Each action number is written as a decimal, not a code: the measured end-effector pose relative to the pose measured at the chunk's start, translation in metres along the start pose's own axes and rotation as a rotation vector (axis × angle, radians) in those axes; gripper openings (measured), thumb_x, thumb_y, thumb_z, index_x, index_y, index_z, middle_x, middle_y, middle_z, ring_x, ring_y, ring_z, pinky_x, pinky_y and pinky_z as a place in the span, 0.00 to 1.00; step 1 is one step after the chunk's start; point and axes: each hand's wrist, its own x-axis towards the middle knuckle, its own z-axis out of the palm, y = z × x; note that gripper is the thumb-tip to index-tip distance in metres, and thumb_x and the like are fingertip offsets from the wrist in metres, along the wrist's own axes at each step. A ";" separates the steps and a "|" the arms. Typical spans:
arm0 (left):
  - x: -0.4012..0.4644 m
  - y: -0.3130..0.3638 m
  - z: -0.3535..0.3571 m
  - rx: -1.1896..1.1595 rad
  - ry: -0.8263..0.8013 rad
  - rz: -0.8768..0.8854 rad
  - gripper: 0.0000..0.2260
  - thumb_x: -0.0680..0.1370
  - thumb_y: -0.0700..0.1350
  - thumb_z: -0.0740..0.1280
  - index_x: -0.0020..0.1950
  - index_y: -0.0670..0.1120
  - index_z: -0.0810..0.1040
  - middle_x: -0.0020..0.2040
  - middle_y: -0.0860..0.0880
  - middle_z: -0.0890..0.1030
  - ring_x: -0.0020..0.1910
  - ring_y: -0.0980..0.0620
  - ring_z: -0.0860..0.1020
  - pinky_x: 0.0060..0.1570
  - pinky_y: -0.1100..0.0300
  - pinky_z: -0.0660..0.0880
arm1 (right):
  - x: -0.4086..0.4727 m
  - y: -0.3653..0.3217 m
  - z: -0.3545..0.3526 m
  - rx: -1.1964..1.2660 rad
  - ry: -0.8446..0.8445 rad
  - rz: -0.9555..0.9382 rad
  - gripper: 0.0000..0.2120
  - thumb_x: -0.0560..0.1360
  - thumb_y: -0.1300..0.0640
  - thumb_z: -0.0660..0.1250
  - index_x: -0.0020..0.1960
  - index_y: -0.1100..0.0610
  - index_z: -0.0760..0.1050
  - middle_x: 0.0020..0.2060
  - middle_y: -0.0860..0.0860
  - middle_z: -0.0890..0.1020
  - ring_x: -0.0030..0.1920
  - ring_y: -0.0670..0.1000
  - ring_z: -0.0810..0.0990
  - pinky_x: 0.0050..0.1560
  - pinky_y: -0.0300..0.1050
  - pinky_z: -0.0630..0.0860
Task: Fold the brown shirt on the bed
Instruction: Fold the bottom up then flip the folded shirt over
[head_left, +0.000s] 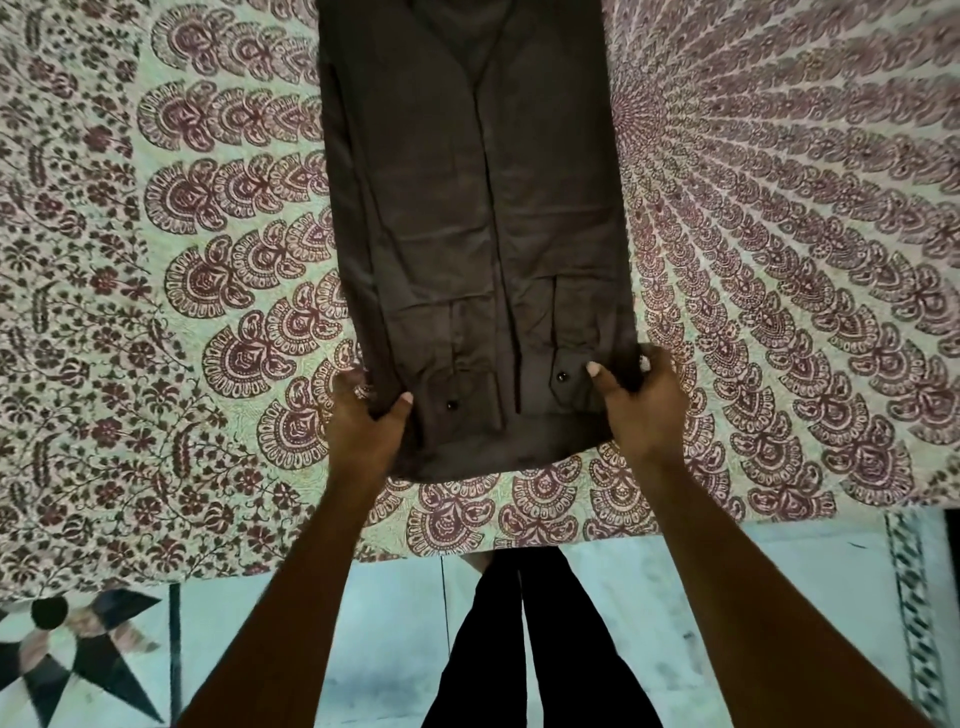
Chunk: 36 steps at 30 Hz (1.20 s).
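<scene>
The brown shirt (467, 218) lies lengthwise on the bed as a long narrow strip, its sides and both sleeves folded inward. Two buttoned cuffs rest near the close end. My left hand (366, 423) pinches the near left corner of the shirt, thumb on top, fingers underneath. My right hand (641, 402) grips the near right corner the same way. The near hem is raised a little off the bedspread between the two hands. The far end of the shirt runs out of the top of the view.
The bed carries a patterned bedspread (156, 312) with maroon paisley and floral print; its near edge hangs just in front of my legs (519, 649). Below is a pale tiled floor (363, 649) with a dark star inlay at the lower left.
</scene>
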 end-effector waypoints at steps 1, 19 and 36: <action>0.006 -0.002 -0.005 -0.038 -0.051 -0.003 0.14 0.73 0.48 0.76 0.55 0.50 0.76 0.52 0.47 0.83 0.53 0.44 0.83 0.61 0.45 0.78 | 0.003 -0.003 -0.003 0.061 -0.031 0.034 0.23 0.74 0.53 0.76 0.66 0.56 0.74 0.54 0.53 0.83 0.53 0.53 0.81 0.51 0.39 0.75; 0.036 -0.015 -0.031 0.542 -0.269 0.766 0.25 0.74 0.47 0.59 0.67 0.67 0.77 0.63 0.46 0.70 0.62 0.43 0.70 0.63 0.50 0.73 | 0.033 -0.008 -0.058 -0.229 -0.648 -0.354 0.34 0.68 0.81 0.68 0.66 0.52 0.79 0.63 0.51 0.80 0.55 0.37 0.80 0.61 0.33 0.76; 0.057 0.079 -0.028 -0.027 -0.067 0.757 0.17 0.72 0.26 0.71 0.53 0.44 0.84 0.63 0.44 0.79 0.65 0.42 0.75 0.69 0.52 0.73 | 0.071 -0.076 -0.047 0.171 -0.444 -0.521 0.27 0.74 0.77 0.67 0.50 0.44 0.86 0.50 0.44 0.87 0.55 0.45 0.84 0.57 0.43 0.79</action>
